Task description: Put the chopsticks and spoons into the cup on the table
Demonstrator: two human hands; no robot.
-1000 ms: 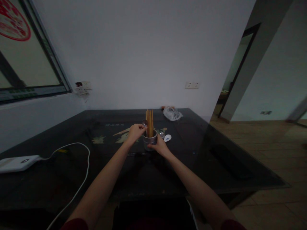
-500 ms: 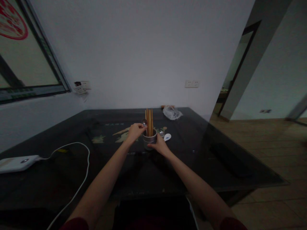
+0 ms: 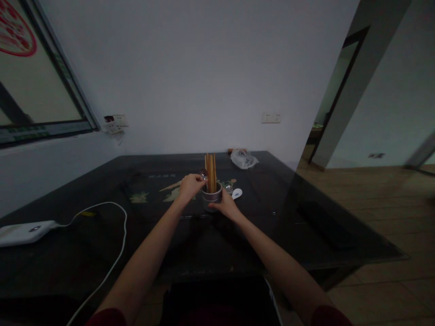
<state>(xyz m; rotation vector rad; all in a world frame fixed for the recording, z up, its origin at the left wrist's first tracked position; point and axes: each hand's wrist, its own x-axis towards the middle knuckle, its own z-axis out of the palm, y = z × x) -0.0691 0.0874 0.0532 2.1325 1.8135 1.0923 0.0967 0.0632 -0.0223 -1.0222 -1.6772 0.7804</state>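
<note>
A grey cylindrical holder (image 3: 211,197) stands upright on the dark table, with several wooden chopsticks (image 3: 211,173) rising out of it. My right hand (image 3: 227,204) is wrapped round the holder's right side, thumb across its front. At the holder's left rim, my left hand (image 3: 192,184) pinches a metal spoon (image 3: 204,174) whose bowl points up beside the chopsticks; its lower end is hidden. Just beyond my right hand lie another metal spoon (image 3: 229,189) and a white spoon (image 3: 237,193) with a blue mark, both partly covered by the hand.
A crumpled clear plastic bag (image 3: 243,159) lies at the table's back edge near the wall. On the left, a white power bank-like device (image 3: 27,232) trails a white cable (image 3: 125,226) over the front edge. A dark flat object (image 3: 326,225) rests on the right.
Both hands keep the same hold on the spoon and the holder. The view has shifted very slightly; nothing else visibly moves.
</note>
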